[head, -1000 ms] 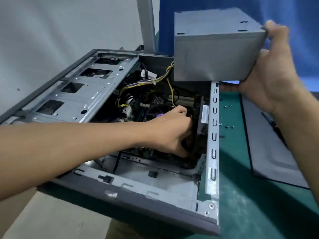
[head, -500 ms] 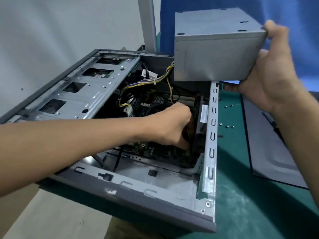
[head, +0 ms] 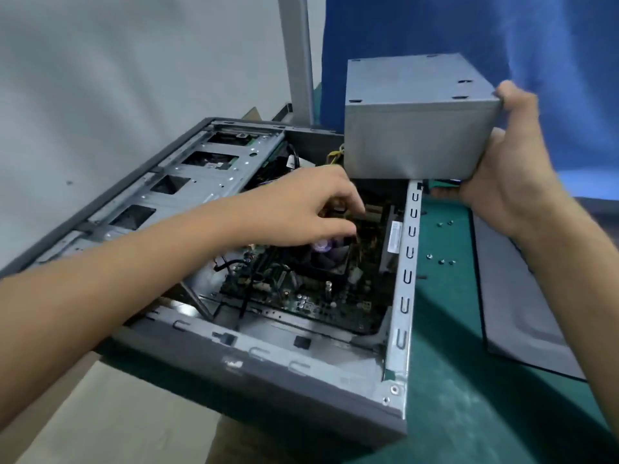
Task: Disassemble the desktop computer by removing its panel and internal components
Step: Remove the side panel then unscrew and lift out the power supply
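case [head: 301, 380]: lies on its side on a green mat [head: 452, 406], open face up. near wall and right rail are bare metal.

board [head: 301, 296]: still seated in the case floor, with the cooler fan [head: 325, 254] on it and thin black leads running across its left part.

left hand [head: 301, 209]: reaches in over the fan, fingers curled downward, thumb close to the forefinger. something yellowish shows at the fingertips, but cannot tell whether it is pinched or only behind them.

panel [head: 522, 296]: off the case, flat on the mat to the right, well apart from it.

screws [head: 442, 261]: a few loose ones on the mat between case and panel.

right hand [head: 509, 182]: wrapped round the right end of the psu [head: 412, 142], thumb over the top edge, fingers beneath, bearing its weight.

psu: lifted clear, above the far right corner of the case and touching nothing else that can be seen. yellow wires [head: 336, 155] trail from its left side down into the case, so it looks still tethered.

drive cage [head: 187, 192]: in place along the far left side.

beyond: grey post [head: 298, 55], blue cloth [head: 552, 45].

status, as judged: panel done; psu unbolted and raised, its wiring not yet freed. left to do: unplug those wires, then fan, board and drives. roughly the early middle of the job.
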